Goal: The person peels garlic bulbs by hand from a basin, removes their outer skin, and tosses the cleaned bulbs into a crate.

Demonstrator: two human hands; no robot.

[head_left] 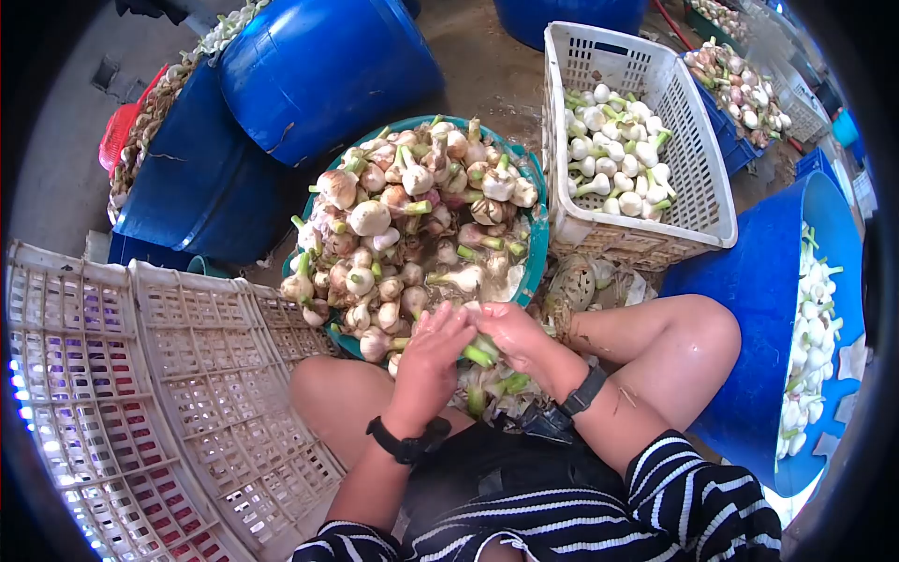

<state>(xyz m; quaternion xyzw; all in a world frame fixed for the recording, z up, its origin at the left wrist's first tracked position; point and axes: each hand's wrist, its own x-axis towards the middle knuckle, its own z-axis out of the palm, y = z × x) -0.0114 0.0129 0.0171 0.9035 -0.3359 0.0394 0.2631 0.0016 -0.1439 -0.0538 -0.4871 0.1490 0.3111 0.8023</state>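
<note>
My left hand (pixel 433 354) and my right hand (pixel 510 335) meet over the near rim of a green tub (pixel 538 229). Between them is a garlic bulb whose green stem (pixel 479 356) points down towards my lap; the bulb itself is mostly covered by my fingers. My right hand is closed around it, while my left hand lies against it with fingers extended. Unpeeled garlic bulbs (pixel 369 218) with cut stems are heaped in the tub, with some water showing near its middle. Peeled skins and green leaves (pixel 501 389) lie below my hands.
At the upper right stands a white crate (pixel 698 228) holding clean white garlic. A blue barrel (pixel 716 309) with more garlic is at the right. Blue barrels (pixel 328 75) stand upper left. White plastic crates (pixel 225 356) are at the left, beside my knee.
</note>
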